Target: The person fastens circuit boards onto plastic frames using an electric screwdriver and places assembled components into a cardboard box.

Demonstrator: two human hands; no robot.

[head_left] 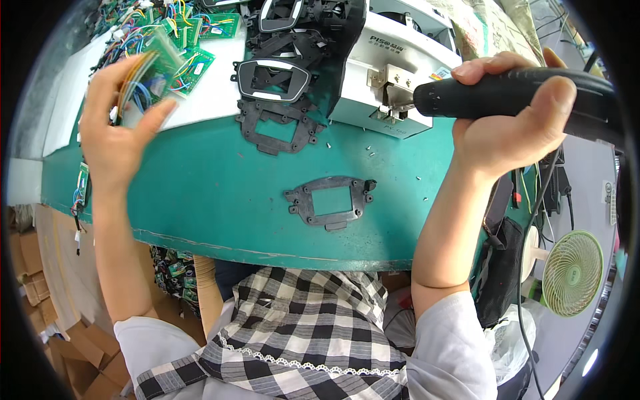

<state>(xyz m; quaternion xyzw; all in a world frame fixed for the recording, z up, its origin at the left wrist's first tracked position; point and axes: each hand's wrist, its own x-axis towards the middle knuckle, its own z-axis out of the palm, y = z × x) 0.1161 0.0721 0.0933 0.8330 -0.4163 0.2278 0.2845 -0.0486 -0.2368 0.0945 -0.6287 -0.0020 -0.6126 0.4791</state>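
My left hand [113, 150] is at the left over the pile of wired boards, its thumb and fingers closed on a green circuit board [159, 72] that is smeared by motion. At the right, my right hand [510, 133] is wrapped round a black electric screwdriver [467, 95]. The screwdriver's front end points left, at the metal pick-up part [399, 87] of a white screw feeder [357, 83]; its tip is hard to make out. A black plastic frame [305, 208] with a rectangular opening lies on the green table in front of me, touched by neither hand.
Many green boards with coloured wires lie on a white sheet [213, 100] at the far left. Black frames [250, 125] and panels are stacked at the back middle. Loose screws [371, 155] dot the table [220, 180]. A green fan [572, 273] and a hanging cable are at the right.
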